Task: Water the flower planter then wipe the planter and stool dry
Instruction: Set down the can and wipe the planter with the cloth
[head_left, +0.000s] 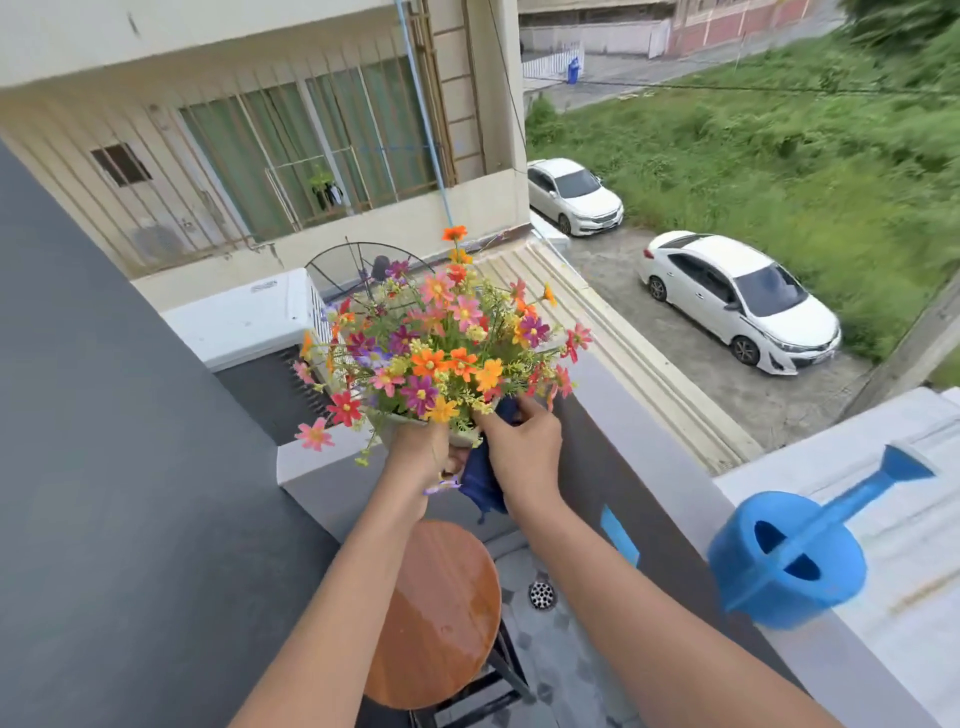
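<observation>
The planter (457, 434), full of bright flowers (436, 353), is held aloft above the wet stool (441, 613), gripped from below by the left hand (421, 452), fingers curled round its base. The right hand (524, 447) presses a dark blue cloth (483, 483) against the planter's right side, fingers closed on the fabric. The stool lies directly beneath both forearms, probably next to be wiped; the watering can (784, 561) rests on the ledge (675, 467), well to the right.

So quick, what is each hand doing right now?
Left hand: closed around the pale planter of colourful flowers, held up above the round wooden stool.
Right hand: closed on a dark blue cloth, pressed against the planter.
</observation>
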